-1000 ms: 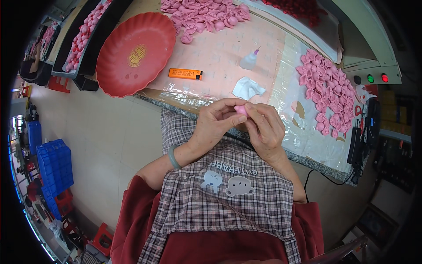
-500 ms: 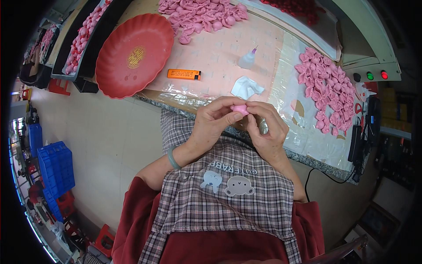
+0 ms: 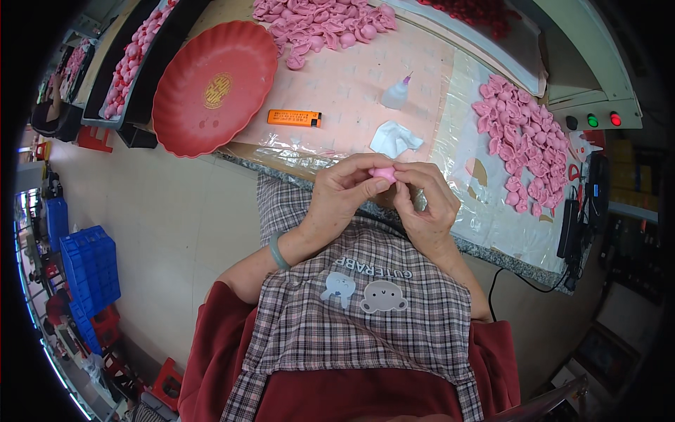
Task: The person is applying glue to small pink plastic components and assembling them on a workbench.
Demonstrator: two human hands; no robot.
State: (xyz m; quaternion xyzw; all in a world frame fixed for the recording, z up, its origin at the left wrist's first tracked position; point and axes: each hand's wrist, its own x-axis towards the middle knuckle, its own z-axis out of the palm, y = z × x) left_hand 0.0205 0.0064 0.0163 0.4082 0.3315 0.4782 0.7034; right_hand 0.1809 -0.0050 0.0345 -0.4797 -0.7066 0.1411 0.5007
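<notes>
A small pink rounded piece (image 3: 384,174), like those in the piles, is pinched between both my hands just over the table's near edge. My left hand (image 3: 342,191) grips its left side with thumb and fingers. From the right, my right hand (image 3: 430,204) pinches the same piece with thumb and index finger. Just beyond my fingers lies a crumpled white cloth (image 3: 395,140). Farther back stands a small squeeze bottle (image 3: 396,94) with a thin purple-based needle tip. An orange lighter (image 3: 294,118) lies to the left of it.
A red scalloped tray (image 3: 246,77) overhangs the table's left edge. Pink petal-like pieces are heaped at the back (image 3: 327,24) and on the right (image 3: 524,141). A black bin (image 3: 156,53) of pink and red balls stands far left. A machine with lit buttons (image 3: 592,122) borders the right.
My fingers have shifted very slightly around the pink piece, the right hand edging a little left. The things on the table have stayed put.
</notes>
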